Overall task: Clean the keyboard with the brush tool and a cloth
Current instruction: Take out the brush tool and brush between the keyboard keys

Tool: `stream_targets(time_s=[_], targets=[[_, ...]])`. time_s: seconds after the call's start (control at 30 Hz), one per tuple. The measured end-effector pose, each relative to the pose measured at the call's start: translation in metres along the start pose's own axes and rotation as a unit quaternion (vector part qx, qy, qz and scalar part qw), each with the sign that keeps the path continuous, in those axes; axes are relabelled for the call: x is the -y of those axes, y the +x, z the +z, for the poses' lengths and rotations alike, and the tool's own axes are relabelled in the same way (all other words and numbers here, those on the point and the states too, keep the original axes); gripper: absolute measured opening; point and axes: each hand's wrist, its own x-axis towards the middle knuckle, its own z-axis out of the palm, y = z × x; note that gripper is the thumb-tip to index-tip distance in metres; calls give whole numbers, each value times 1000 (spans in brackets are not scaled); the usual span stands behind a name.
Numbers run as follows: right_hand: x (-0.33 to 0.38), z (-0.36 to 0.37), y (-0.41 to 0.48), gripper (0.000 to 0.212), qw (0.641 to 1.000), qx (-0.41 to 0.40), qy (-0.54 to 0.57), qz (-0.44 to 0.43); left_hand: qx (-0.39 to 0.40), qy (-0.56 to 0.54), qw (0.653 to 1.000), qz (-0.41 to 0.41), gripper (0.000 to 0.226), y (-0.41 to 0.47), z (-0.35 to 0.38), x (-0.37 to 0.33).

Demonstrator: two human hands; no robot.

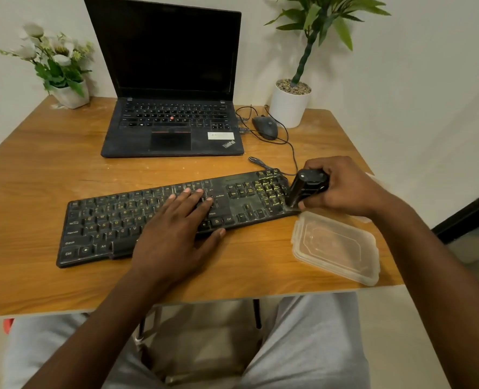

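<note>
A dusty black keyboard point(106, 220) lies slanted across the wooden table point(36, 169) in front of me. My left hand point(176, 228) rests flat on its middle keys, fingers straight, thumb at the front edge. My right hand point(345, 186) grips a black cylindrical brush tool point(302, 189) at the keyboard's right end, its lower tip down by the number pad's corner. No cloth is in view.
A clear plastic container point(336, 248) sits at the table's front right edge. Behind the keyboard stand an open black laptop point(173, 122), a wired mouse point(265, 127) with looping cable, a white potted plant point(288, 108) and a flower pot point(69, 95) at back left.
</note>
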Motion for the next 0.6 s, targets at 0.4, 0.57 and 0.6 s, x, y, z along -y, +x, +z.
stream_targets(time_s=[0.4, 0.57, 0.6], targets=[[23, 23, 30, 36, 999, 20, 33, -18, 9, 7, 1000, -9, 86, -1, -2, -3], [16, 12, 27, 36, 999, 33, -2, -12, 14, 4, 1000, -9, 86, -1, -1, -1], [12, 7, 26, 36, 999, 28, -12, -9, 13, 6, 1000, -8, 85, -1, -1, -2]])
